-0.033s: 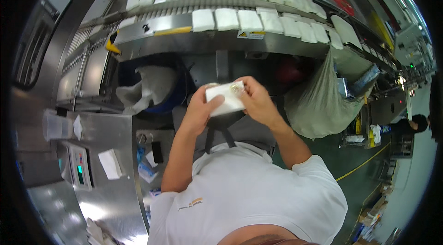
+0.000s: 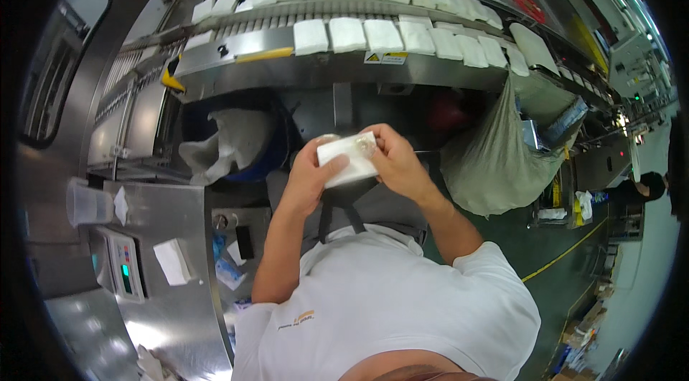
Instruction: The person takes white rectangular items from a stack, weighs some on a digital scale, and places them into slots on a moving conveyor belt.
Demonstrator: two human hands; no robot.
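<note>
I hold a small white tissue pack (image 2: 350, 159) in front of my body, slightly tilted. My left hand (image 2: 312, 170) grips its left end, the thumb lying across the front face. Its right end is in my right hand (image 2: 395, 160), where shiny, crinkled clear film shows near the fingers. The fingers behind the pack are mostly hidden. Beyond my hands, a row of similar white packs (image 2: 382, 35) lies along the near metal ledge of a roller conveyor (image 2: 237, 27).
Below the ledge stands a dark blue bin (image 2: 283, 144) with pale cloth inside. A large greenish sack (image 2: 488, 158) hangs at right. On the left metal table (image 2: 179, 212) are a scale (image 2: 123, 266), a clear plastic jug (image 2: 87, 203) and a white stack (image 2: 172, 262). A person (image 2: 639, 188) is far right.
Both hands keep hold of the tissue pack, which sits almost as before. The surroundings are shifted slightly in the picture.
</note>
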